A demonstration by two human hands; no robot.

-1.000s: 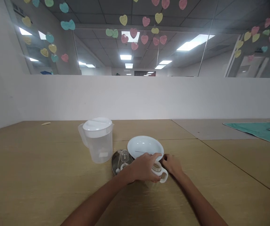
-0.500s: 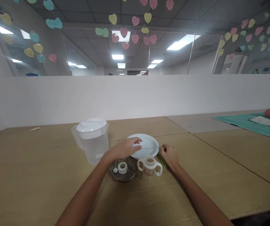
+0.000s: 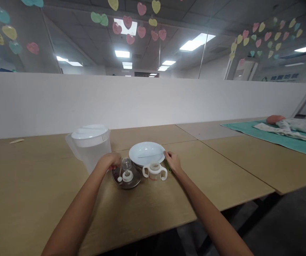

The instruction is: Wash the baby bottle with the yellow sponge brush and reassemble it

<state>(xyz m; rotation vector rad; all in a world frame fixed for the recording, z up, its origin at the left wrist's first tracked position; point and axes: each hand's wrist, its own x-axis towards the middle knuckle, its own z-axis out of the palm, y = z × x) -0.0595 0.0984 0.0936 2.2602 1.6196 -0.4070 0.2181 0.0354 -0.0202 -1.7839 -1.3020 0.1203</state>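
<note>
My left hand (image 3: 112, 160) has its fingers curled down at the far left rim of a metal tray (image 3: 135, 183); what they hold is hidden. In the tray are a white bottle collar (image 3: 127, 176) with a nipple, a thin straw with a white weighted end (image 3: 119, 179) and a clear cap (image 3: 126, 163). Beside the right rim of a white plate (image 3: 139, 146), my right hand (image 3: 172, 161) is closed on the end of a thin stick (image 3: 151, 155) that crosses the plate. A green strip (image 3: 167, 166) lies below that hand. Between tray and hand stands a clear bottle with white handles (image 3: 155, 171).
A lidded clear pitcher (image 3: 91, 147) stands behind my left hand. On the far right a teal cloth (image 3: 238, 127) carries white cloths (image 3: 289, 129) and a reddish object (image 3: 275, 119). A low white wall (image 3: 142, 99) runs along the back, and the table's front edge shows below.
My left hand has gone from above the plate to the left rim of the tray, its fingers curling. My right hand stays by the plate. The view has turned right.
</note>
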